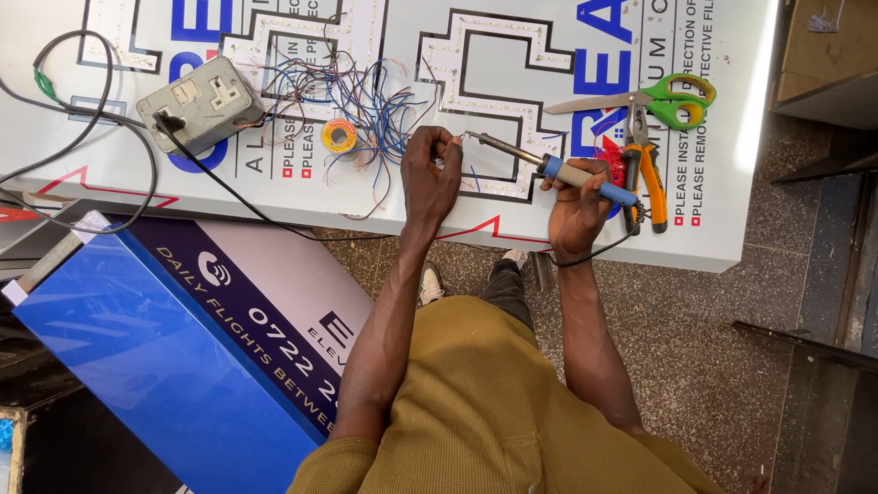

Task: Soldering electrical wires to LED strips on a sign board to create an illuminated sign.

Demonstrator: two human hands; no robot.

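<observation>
Head view: the right hand [578, 203] is closed around a soldering iron [549, 166], its tip held just beside the left hand [433, 174], whose fingers are pinched narrowly on thin wire at a white sign panel [732, 183] printed in blue and black. A blue rectangular signboard [165, 348] is seen lower left.

Olive-mustard short-sleeved shirt [485, 402], dark trousers [508, 288]

I have one head-worn view, looking steeply down over the white sign panel [110, 174] near its front edge; its far edge seems cropped.
</observation>
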